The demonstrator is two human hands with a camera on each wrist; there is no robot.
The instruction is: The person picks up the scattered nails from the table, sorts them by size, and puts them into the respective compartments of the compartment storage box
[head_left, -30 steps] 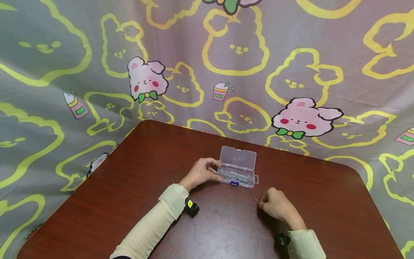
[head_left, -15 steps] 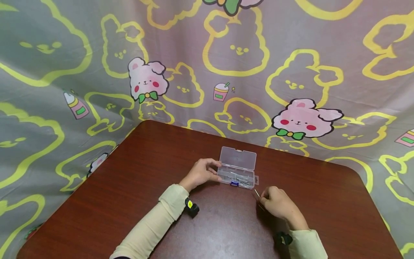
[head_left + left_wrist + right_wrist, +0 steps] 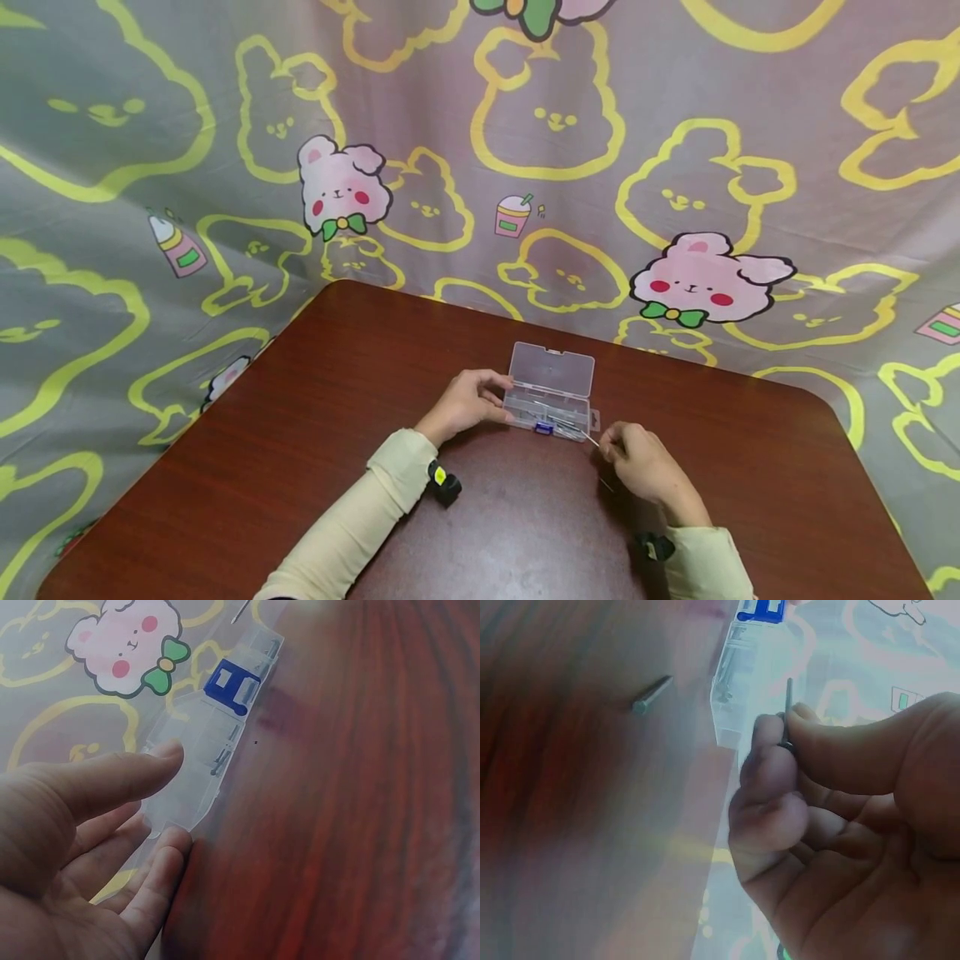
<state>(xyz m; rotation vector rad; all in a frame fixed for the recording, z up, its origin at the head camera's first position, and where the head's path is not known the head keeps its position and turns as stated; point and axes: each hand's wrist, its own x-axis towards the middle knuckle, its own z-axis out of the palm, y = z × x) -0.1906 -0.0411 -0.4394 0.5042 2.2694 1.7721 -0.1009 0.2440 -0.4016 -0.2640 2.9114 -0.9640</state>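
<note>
A clear plastic box with a blue latch stands on the table, its lid raised at the back. Several nails lie in its compartments. My left hand holds the box's left end, the thumb at the front and the fingers around the end, as the left wrist view shows. My right hand pinches a thin nail between thumb and fingertips, close to the box's right front corner. In the right wrist view its head is down at the fingers and its shaft points up.
A single nail lies on the brown table, in front of the box near my right hand. A hanging tab juts from the box's right end. Behind the table hangs a patterned curtain.
My right hand has moved slightly forward, bringing the pinched nail from in front of the box up to its right front corner. The left hand and the box have stayed in place.
</note>
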